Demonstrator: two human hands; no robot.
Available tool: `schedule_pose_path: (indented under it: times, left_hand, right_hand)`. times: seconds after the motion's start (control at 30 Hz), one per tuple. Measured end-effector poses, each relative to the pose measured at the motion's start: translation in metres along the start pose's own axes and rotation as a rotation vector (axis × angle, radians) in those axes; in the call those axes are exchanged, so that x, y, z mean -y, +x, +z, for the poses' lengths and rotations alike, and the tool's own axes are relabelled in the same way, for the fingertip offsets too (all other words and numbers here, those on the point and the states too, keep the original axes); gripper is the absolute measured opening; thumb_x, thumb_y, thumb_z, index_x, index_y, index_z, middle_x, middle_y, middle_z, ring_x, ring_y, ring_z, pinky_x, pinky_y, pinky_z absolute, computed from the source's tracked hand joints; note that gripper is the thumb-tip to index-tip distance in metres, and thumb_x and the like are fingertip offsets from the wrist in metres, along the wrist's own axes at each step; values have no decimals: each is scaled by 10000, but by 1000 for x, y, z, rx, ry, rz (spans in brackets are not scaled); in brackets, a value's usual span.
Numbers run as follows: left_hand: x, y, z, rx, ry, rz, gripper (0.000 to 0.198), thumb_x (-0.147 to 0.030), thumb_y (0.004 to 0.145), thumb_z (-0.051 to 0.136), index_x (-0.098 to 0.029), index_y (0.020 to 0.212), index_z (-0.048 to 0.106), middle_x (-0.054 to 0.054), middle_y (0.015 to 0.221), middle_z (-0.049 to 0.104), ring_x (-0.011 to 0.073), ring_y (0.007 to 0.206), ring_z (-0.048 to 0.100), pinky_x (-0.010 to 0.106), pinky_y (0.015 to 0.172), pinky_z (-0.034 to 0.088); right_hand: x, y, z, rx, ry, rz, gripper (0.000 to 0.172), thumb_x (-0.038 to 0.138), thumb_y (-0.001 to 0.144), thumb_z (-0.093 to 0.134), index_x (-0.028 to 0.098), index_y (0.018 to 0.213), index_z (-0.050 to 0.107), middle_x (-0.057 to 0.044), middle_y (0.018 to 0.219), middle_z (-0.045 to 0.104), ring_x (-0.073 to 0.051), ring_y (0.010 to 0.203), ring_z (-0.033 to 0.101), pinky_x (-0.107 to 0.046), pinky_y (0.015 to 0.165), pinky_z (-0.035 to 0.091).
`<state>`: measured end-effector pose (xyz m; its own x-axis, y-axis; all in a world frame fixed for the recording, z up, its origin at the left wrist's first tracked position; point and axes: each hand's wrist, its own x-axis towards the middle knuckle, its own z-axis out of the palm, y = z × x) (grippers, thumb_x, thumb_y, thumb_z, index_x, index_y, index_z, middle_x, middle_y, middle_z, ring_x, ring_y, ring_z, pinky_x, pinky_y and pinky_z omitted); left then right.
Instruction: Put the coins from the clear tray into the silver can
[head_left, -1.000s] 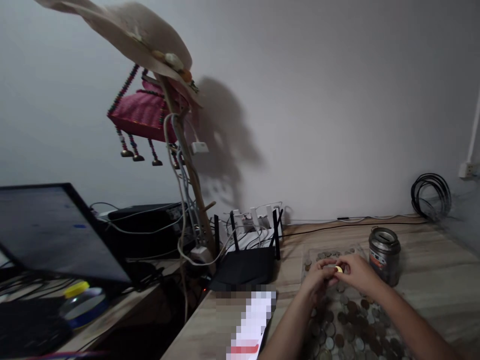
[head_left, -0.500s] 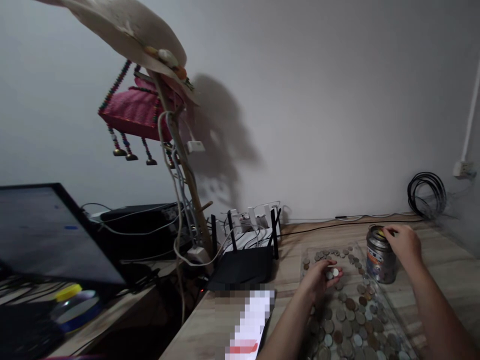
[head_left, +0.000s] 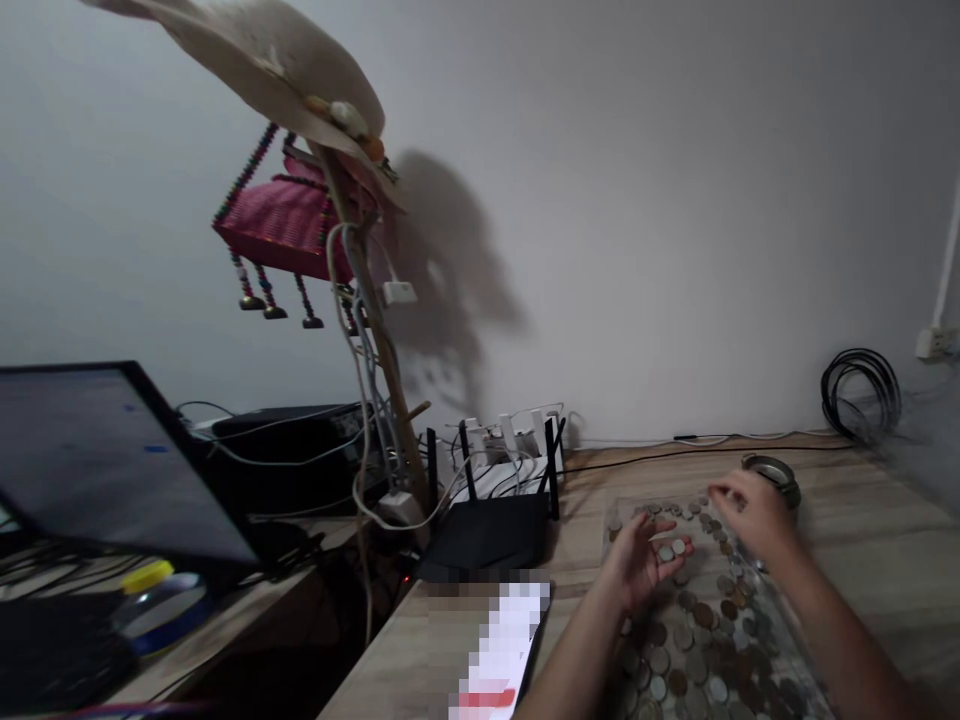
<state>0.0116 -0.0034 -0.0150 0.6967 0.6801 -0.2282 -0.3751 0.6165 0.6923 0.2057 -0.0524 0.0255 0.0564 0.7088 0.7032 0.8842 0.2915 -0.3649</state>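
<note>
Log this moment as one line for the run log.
left hand: cradles coins | right hand: over tray | tin: just behind right hand

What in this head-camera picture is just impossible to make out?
Head view only:
1. Silver metal tin: mostly hidden behind the right hand; label unseen.
2. Right hand's grip: motion blur hides whether it pinches anything.
3. Small round coins on the left hand: too small to read.
4. Pixelated patch beside the black router: hides what lies under it.
5. Brown and silver coin spread: cut off by the bottom edge.
</note>
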Motion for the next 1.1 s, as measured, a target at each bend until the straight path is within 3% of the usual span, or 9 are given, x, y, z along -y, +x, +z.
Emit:
schedule_pose_path:
  times: [0.1, 0.23, 0.33, 0.5, 0.7, 0.87, 0.93, 1.03, 1.1]
  left_hand:
    - [-1, -1, 0, 59, -21, 6, 410, -469, 788, 419, -97, 917, 537, 107, 726, 628, 175, 685, 613, 286, 717, 423]
    - [-1, 1, -1, 84, 10, -37, 450, -511, 778, 416, -112, 955, 524, 92, 711, 624, 160, 620, 603, 298, 709, 422]
    - [0, 2, -2, 78, 18, -46, 443, -502, 772, 429, -108, 953, 518, 133, 802, 630, 189, 733, 619, 292, 722, 421]
    - [2, 3, -5, 49, 55, -38, 387, -440, 763, 463, -100, 942, 504, 181, 903, 616, 223, 832, 617, 279, 719, 430]
    - [3, 4, -7, -8, 82, -19, 354, -404, 785, 446, -98, 953, 500, 164, 884, 621, 209, 801, 625, 259, 686, 446]
    - [1, 3, -8, 3, 26, -18, 403, -412, 773, 459, -77, 992, 504, 179, 893, 617, 226, 834, 616, 288, 722, 437]
    - [0, 2, -8, 14, -7, -18, 451, -460, 765, 454, -80, 1004, 502, 181, 889, 618, 236, 843, 611, 302, 722, 431]
    - [-1, 0, -5, 63, -44, -1, 508, -537, 756, 430, -100, 1000, 517, 148, 833, 629, 228, 813, 609, 318, 723, 420]
    - [-1, -2, -2, 116, -51, 22, 528, -572, 756, 405, -116, 990, 530, 121, 785, 633, 214, 762, 610, 317, 714, 412]
  right_hand:
    - [21, -10, 27, 392, 52, -86, 178, 299, 736, 506, 220, 774, 662, -26, 761, 604, -147, 712, 531, -240, 615, 351]
    - [27, -15, 40, 516, 68, -53, 100, 211, 679, 538, 200, 683, 637, -8, 708, 598, -130, 671, 528, -223, 597, 337]
    - [18, -8, 24, 368, 58, -1, 110, 218, 696, 510, 205, 703, 619, -8, 706, 610, -135, 672, 526, -227, 593, 334]
    - [-27, 7, -18, -246, -210, 187, 203, 348, 718, 497, 202, 662, 626, -61, 765, 623, -205, 795, 499, -286, 652, 338]
    - [-76, 11, -25, -254, -169, 321, 245, 390, 685, 513, 201, 601, 644, -54, 739, 619, -204, 756, 508, -315, 687, 370]
    - [-55, 9, -16, -466, -51, 222, 276, 344, 721, 480, 181, 851, 661, -90, 892, 600, -206, 846, 521, -326, 747, 391]
    - [-31, 4, -4, -311, 78, 109, 261, 309, 750, 450, 185, 852, 655, -79, 860, 606, -184, 809, 535, -298, 721, 406]
    - [7, -6, 20, 215, 201, -92, 209, 278, 739, 484, 222, 822, 667, -36, 785, 618, -153, 735, 546, -254, 663, 407]
    - [25, -13, 34, 418, 207, -176, 178, 268, 708, 531, 240, 812, 672, -19, 794, 623, -145, 742, 547, -242, 665, 399]
